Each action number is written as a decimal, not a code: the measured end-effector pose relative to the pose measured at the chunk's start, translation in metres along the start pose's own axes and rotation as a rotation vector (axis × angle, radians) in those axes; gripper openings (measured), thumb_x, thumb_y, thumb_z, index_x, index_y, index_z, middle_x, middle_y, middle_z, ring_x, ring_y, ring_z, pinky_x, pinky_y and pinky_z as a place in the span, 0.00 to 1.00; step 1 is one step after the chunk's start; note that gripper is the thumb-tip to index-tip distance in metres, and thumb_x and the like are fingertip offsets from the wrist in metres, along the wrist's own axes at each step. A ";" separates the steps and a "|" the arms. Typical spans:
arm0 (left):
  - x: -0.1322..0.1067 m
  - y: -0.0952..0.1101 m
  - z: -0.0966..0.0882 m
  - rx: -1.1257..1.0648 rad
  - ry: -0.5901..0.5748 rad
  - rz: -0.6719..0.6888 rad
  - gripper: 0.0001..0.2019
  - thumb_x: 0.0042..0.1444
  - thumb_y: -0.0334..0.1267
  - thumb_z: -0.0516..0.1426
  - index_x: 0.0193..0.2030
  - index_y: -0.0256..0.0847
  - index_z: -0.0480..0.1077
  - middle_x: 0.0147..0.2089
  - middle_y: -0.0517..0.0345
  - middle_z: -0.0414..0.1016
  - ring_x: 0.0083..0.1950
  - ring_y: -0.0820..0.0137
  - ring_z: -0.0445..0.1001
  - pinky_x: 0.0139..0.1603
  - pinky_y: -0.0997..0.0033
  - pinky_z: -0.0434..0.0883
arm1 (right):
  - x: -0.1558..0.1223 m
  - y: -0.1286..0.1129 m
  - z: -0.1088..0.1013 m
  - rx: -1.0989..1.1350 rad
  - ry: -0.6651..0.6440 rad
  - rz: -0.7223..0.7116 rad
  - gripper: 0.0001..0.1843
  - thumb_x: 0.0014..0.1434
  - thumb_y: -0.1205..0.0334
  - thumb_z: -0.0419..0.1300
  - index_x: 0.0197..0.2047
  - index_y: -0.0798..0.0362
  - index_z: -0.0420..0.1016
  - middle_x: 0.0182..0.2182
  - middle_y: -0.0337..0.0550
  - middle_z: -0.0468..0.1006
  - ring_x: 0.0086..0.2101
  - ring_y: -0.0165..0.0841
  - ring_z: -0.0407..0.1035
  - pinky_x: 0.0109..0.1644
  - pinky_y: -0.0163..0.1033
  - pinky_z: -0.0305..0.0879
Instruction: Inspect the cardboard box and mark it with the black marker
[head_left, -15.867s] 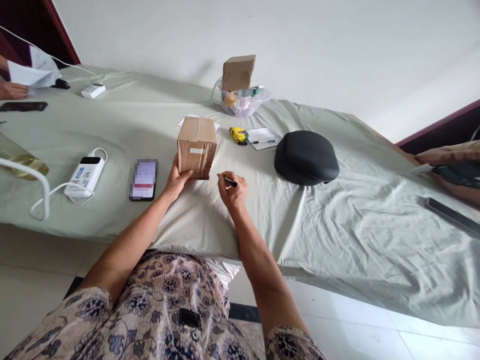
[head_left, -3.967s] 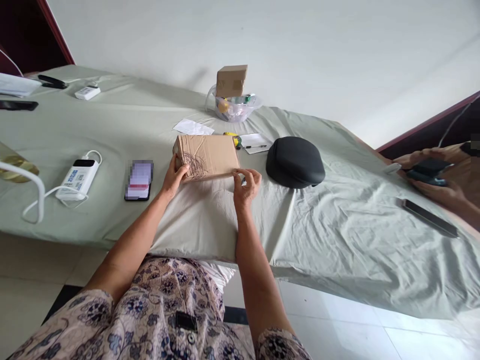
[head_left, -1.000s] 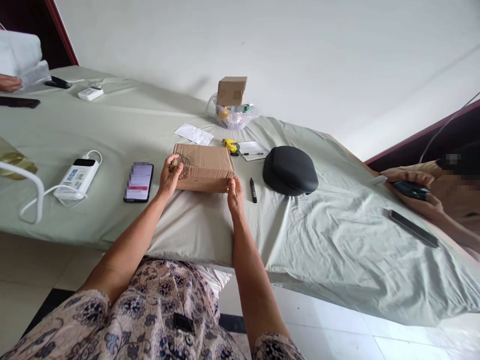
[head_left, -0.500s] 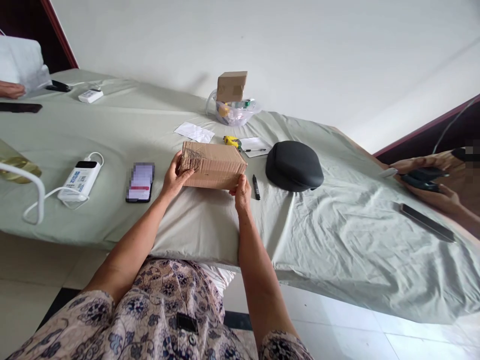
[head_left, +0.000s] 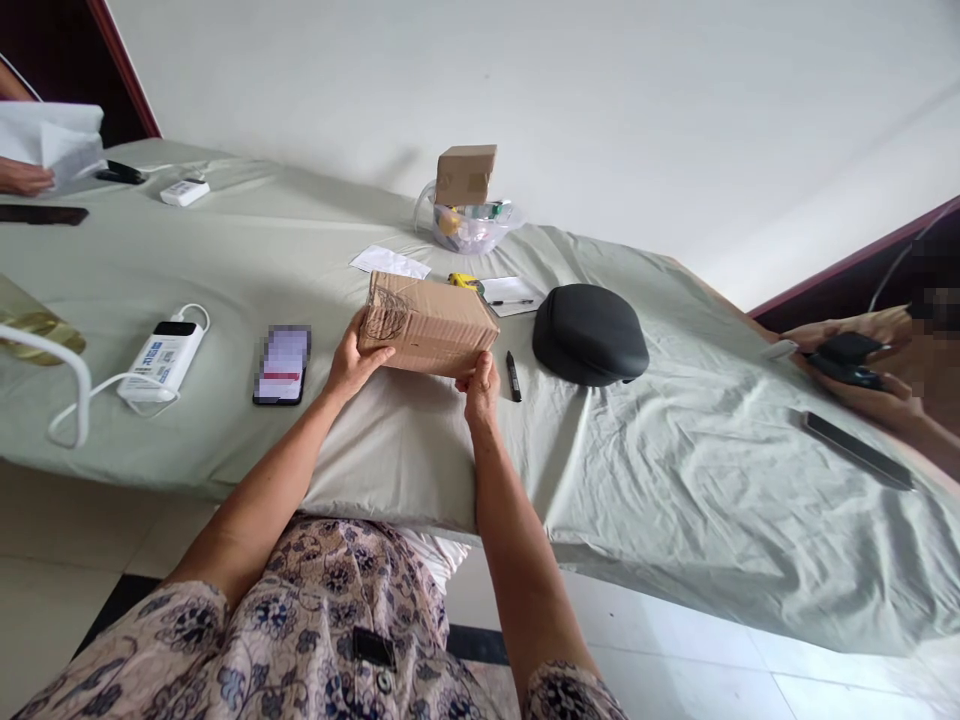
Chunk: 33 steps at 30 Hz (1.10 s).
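A brown cardboard box (head_left: 431, 325), with dark scribbles at its left end, is held tilted between both hands over the table. My left hand (head_left: 356, 358) grips its left end, thumb along the front face. At the lower right corner my right hand (head_left: 480, 385) is closed on the box, thumb on top. Just right of that hand lies a black marker (head_left: 513, 376). Behind the box sit a yellow tape measure (head_left: 465, 282) and a white pad with a pen (head_left: 514, 294). The box's underside and some fingertips are hidden.
A black case (head_left: 590, 335) lies to the right, a phone (head_left: 282, 368) and a white power bank (head_left: 161, 360) to the left. A clear basket (head_left: 476, 232) with another box (head_left: 466, 175) stands by the wall. Other people's hands show at both sides.
My hands have tipped the cardboard box slightly, raising its left end and showing more of its top. The person at the far left has shifted the white sheet they hold.
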<state>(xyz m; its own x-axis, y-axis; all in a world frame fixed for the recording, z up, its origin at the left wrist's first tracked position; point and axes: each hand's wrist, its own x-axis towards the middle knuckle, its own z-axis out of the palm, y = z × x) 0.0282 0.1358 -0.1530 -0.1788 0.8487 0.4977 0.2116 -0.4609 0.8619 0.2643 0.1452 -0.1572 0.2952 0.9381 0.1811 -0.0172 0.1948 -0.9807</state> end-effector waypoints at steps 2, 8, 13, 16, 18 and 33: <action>-0.001 0.002 0.000 0.033 -0.012 0.001 0.46 0.49 0.50 0.70 0.71 0.41 0.58 0.69 0.42 0.68 0.71 0.52 0.68 0.74 0.50 0.64 | -0.002 -0.001 0.003 0.019 -0.008 -0.030 0.38 0.51 0.17 0.53 0.32 0.48 0.63 0.15 0.28 0.62 0.16 0.27 0.59 0.20 0.32 0.54; -0.003 0.005 0.000 0.071 0.000 -0.054 0.49 0.44 0.43 0.74 0.71 0.43 0.57 0.69 0.42 0.69 0.70 0.49 0.69 0.72 0.49 0.66 | -0.003 -0.001 0.005 0.092 0.033 -0.127 0.34 0.55 0.25 0.57 0.39 0.51 0.69 0.18 0.28 0.65 0.18 0.26 0.62 0.24 0.32 0.58; -0.004 0.004 0.000 0.062 0.055 -0.172 0.45 0.45 0.44 0.73 0.69 0.41 0.61 0.63 0.43 0.75 0.65 0.50 0.74 0.67 0.48 0.71 | -0.005 0.000 0.005 0.047 -0.010 -0.188 0.31 0.61 0.33 0.58 0.49 0.53 0.73 0.21 0.32 0.71 0.22 0.28 0.67 0.29 0.34 0.62; -0.004 0.006 -0.001 0.055 0.075 -0.176 0.45 0.46 0.43 0.73 0.70 0.42 0.60 0.64 0.44 0.75 0.65 0.51 0.74 0.67 0.49 0.71 | -0.004 0.003 0.002 -0.063 0.037 -0.222 0.29 0.62 0.35 0.56 0.49 0.53 0.76 0.29 0.39 0.76 0.27 0.30 0.69 0.33 0.37 0.66; -0.004 0.008 -0.002 0.054 0.087 -0.147 0.46 0.47 0.43 0.72 0.71 0.43 0.59 0.66 0.45 0.73 0.67 0.53 0.72 0.69 0.50 0.69 | -0.003 0.006 0.000 -0.182 0.105 -0.274 0.27 0.62 0.36 0.56 0.45 0.53 0.78 0.35 0.44 0.78 0.32 0.32 0.71 0.40 0.40 0.69; -0.028 0.007 0.023 0.317 0.107 0.006 0.61 0.47 0.62 0.70 0.78 0.40 0.42 0.77 0.30 0.53 0.78 0.45 0.56 0.75 0.46 0.61 | -0.027 0.009 0.030 -0.693 0.162 -0.595 0.62 0.57 0.28 0.60 0.78 0.52 0.33 0.68 0.68 0.57 0.67 0.58 0.56 0.62 0.64 0.65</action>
<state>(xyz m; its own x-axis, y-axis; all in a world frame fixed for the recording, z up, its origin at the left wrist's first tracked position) 0.0569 0.1146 -0.1630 -0.2727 0.8067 0.5243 0.4981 -0.3478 0.7943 0.2276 0.1299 -0.1683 0.2026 0.6770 0.7076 0.7394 0.3680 -0.5638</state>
